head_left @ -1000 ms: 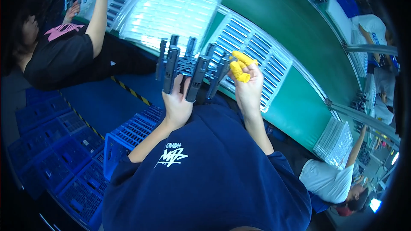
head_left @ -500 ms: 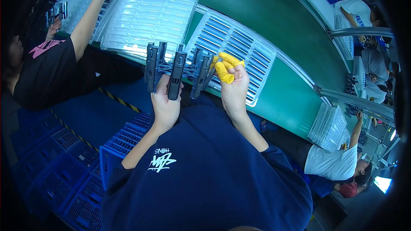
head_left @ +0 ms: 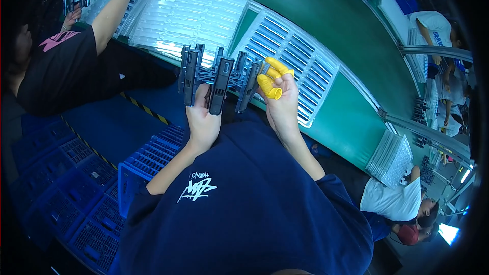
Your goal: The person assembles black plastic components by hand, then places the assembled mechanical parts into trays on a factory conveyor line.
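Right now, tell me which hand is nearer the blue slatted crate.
Left. The left hand, holding the dark plastic sprue of parts, is just above the blue slatted crate; the right hand, in yellow finger cots, is farther right, over the clear ribbed tray.

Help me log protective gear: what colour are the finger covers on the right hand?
Yellow finger covers, clearest in the head view.

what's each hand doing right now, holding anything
left hand: closed on the dark plastic parts frame.
right hand: yellow finger cots, gripping the frame's right end.
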A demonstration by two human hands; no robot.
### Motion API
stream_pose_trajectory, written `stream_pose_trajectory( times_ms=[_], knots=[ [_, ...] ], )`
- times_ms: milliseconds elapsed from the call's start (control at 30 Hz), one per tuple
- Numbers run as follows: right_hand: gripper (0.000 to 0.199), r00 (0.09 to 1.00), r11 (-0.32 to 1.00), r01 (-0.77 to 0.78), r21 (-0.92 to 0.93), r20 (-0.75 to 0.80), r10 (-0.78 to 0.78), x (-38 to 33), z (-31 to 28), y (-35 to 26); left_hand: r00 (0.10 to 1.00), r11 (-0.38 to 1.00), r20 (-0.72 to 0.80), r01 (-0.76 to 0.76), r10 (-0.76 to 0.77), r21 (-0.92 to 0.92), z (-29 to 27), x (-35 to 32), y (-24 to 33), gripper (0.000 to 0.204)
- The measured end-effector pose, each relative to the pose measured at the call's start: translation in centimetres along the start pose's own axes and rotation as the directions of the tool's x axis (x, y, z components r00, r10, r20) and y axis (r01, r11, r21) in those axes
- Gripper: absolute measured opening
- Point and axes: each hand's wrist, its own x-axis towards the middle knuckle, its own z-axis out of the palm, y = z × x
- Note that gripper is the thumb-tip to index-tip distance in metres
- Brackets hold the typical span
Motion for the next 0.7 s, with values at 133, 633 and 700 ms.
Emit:
stream_pose_trajectory(
  times_ms=[133,633,700],
  knots=[
    [0.041,1.000,0.992,0.023,-0.123,0.024,-0.020,0.0,-0.1,0.1,0.999,0.999,-0.037,0.035,-0.037,-0.033,0.2,0.2,0.8,0.012],
    [0.027,0.876,0.083,0.114,-0.990,0.061,-0.479,9.4,-14.9,-2.7,0.957,0.973,-0.220,0.155,-0.191,-0.170,-1.6,1.9,1.1,0.004],
    [0.028,0.911,0.040,0.093,-0.995,0.069,-0.407,10.4,-16.9,-2.7,0.953,0.974,-0.229,0.161,-0.196,-0.161,-1.6,2.2,1.5,0.004]
  ],
)
